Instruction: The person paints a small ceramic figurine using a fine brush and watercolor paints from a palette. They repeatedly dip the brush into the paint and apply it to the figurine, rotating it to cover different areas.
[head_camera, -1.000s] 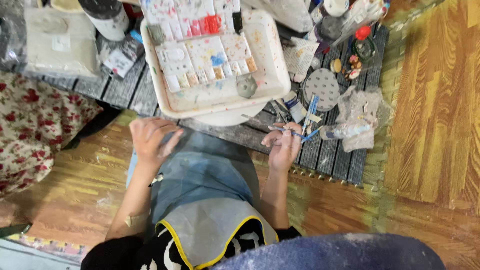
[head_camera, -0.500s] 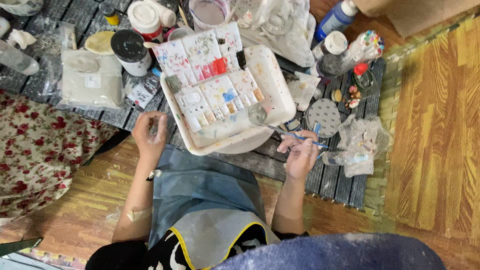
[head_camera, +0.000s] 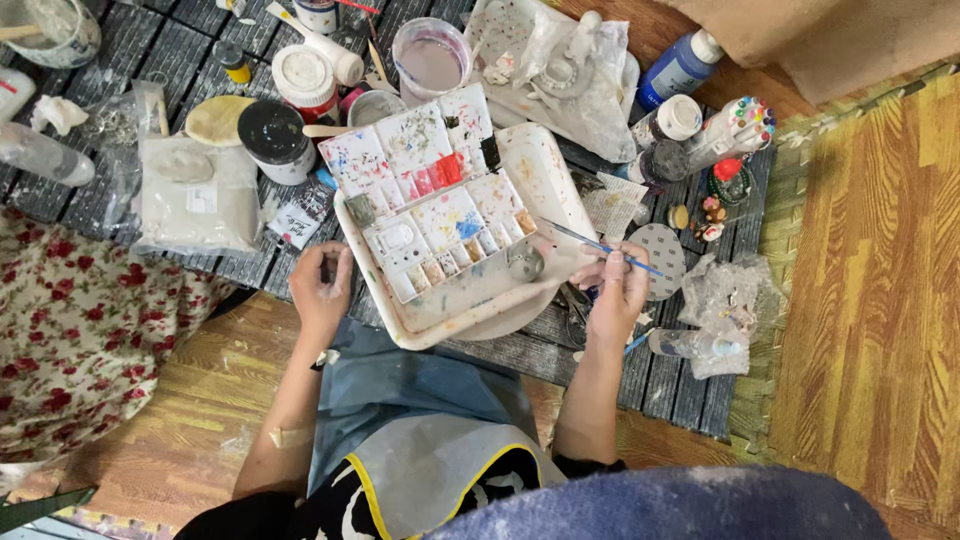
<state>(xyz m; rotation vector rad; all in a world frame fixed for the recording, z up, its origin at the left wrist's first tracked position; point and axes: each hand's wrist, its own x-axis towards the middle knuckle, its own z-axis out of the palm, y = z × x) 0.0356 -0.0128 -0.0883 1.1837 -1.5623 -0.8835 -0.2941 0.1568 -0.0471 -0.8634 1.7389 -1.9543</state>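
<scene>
The right hand (head_camera: 617, 292) pinches a thin blue paintbrush (head_camera: 600, 246), its tip over the right edge of a white tray (head_camera: 545, 175) holding a paint palette (head_camera: 432, 190). The left hand (head_camera: 322, 285) is curled around something small at the tray's left edge, above a dark slatted table (head_camera: 180, 30)

Small item in left hand (head_camera: 320, 285) indiscernible

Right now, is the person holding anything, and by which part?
The right hand holds a thin blue paintbrush, pinched partway along its handle. The left hand curls around something small and dark; what it is cannot be told.
</scene>
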